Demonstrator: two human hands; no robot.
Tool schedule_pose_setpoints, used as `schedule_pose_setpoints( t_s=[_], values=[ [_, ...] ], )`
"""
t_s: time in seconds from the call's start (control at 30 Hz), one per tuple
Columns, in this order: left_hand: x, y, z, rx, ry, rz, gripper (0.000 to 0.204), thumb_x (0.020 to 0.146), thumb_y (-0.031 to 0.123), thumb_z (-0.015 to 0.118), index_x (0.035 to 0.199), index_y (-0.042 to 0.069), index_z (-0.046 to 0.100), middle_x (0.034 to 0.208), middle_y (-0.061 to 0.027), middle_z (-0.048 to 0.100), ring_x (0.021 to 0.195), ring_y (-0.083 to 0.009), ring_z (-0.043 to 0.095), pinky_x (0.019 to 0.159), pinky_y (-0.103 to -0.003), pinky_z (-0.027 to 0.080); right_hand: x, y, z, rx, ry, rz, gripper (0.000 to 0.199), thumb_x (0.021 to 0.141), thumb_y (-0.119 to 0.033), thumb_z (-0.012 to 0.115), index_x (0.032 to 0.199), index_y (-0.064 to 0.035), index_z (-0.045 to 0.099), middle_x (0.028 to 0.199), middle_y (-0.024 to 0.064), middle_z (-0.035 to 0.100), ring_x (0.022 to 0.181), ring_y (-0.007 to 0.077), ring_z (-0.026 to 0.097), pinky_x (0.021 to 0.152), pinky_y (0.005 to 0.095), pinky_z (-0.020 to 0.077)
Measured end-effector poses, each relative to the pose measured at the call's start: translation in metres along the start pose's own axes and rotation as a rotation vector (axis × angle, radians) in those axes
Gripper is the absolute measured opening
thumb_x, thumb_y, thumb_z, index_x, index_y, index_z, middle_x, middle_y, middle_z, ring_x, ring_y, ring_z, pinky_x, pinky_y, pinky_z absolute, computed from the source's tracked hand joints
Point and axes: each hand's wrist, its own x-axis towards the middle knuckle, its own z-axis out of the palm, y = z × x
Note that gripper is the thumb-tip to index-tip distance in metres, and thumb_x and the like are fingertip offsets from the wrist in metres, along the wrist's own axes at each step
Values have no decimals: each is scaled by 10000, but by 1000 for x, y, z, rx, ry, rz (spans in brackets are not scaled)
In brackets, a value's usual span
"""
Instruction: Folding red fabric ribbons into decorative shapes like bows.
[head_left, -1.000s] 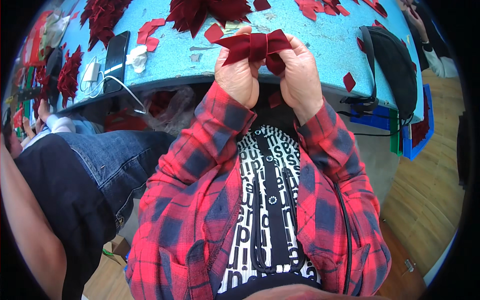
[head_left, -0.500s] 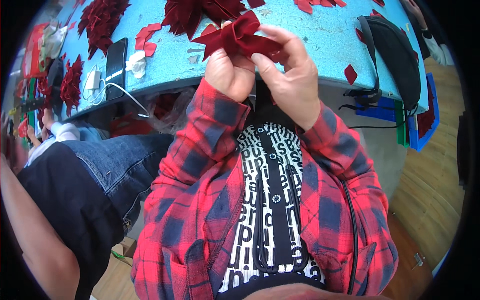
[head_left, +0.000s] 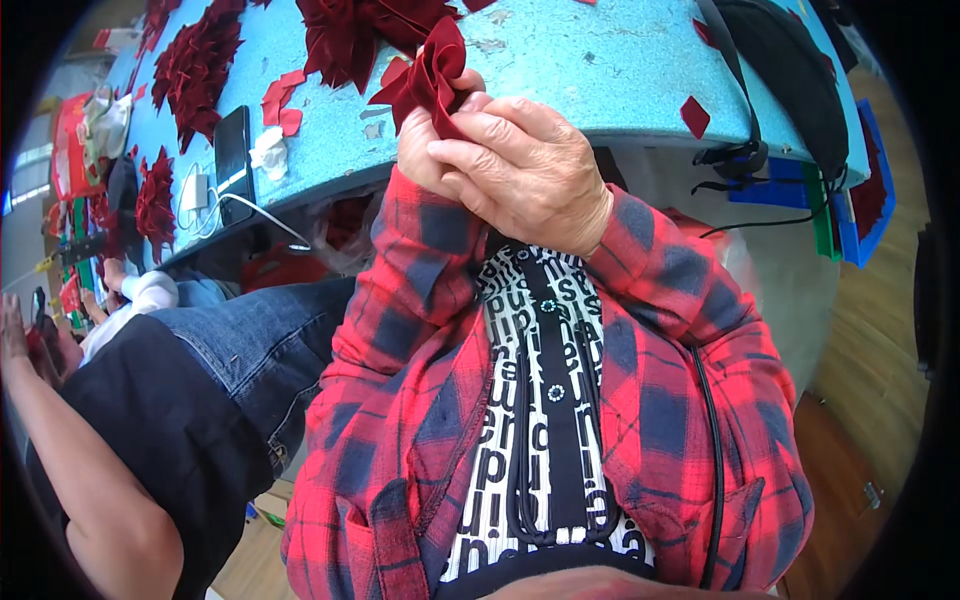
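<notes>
Both hands are raised close to my chest, above the edge of the blue table (head_left: 600,70). Between them is a folded piece of dark red fabric (head_left: 430,75), bunched into loops that stick up above the fingers. My right hand (head_left: 520,170) lies in front, fingers wrapped across and pinching the fabric's base. My left hand (head_left: 425,150) is mostly hidden behind it and also grips the fabric from the left. Red plaid sleeves cover both forearms.
On the table lie piles of dark red fabric pieces (head_left: 200,60), a finished red flower shape (head_left: 350,30), a black phone (head_left: 233,160) with a white cable, loose red scraps (head_left: 695,115) and a black bag (head_left: 780,60). Another person in jeans (head_left: 230,350) sits at my left.
Both hands have drawn closer to my chest. The fabric, earlier spread wide like a bow between the hands, is now gathered into a tight bunch, with my right hand closed over my left.
</notes>
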Motion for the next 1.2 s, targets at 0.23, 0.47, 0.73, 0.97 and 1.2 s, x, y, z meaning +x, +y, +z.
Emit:
schedule_pose_setpoints(
  t_s=[0.23, 0.47, 0.73, 0.97, 1.2],
  values=[
    [11, -4, 9, 60, 261, -19, 210, 927, 321, 501, 870, 125, 550, 781, 21, 561, 586, -88, 442, 471, -221, 358, -14, 15, -19, 15, -109, 32, 251, 687, -149, 698, 917, -78, 626, 856, 64, 593, 716, 208, 566, 624, 305, 482],
    [17, -15, 22, -164, 221, -23, 245, 960, 314, 429, 1019, 146, 597, 944, 17, 604, 516, -75, 445, 434, -219, 340, -14, 16, -40, 310, -85, 8, 165, 762, -149, 670, 898, -76, 613, 824, 54, 589, 645, 191, 546, 562, 291, 451],
    [25, -35, 23, -288, -310, -177, 323, 985, 293, 350, 1199, 165, 556, 1005, -30, 604, 464, -73, 431, 407, -214, 310, -8, 26, -53, 412, 190, 488, 124, 796, -117, 656, 891, -58, 602, 818, 80, 590, 664, 193, 547, 600, 276, 432],
    [38, -52, 32, -419, -367, -205, 299, 982, 301, 368, 1177, 194, 568, 964, -9, 600, 501, -69, 447, 429, -214, 333, 3, 38, -55, 221, 289, 194, 231, 673, -32, 715, 874, -78, 610, 821, 49, 598, 724, 203, 547, 631, 300, 443],
    [34, -56, 47, -299, 9, 10, 243, 946, 317, 469, 1161, 244, 556, 865, 39, 565, 669, -67, 506, 488, -222, 386, 15, 40, -50, 151, 239, 187, 259, 588, -103, 742, 816, -137, 622, 805, 6, 606, 741, 191, 557, 670, 304, 467]
  ],
)
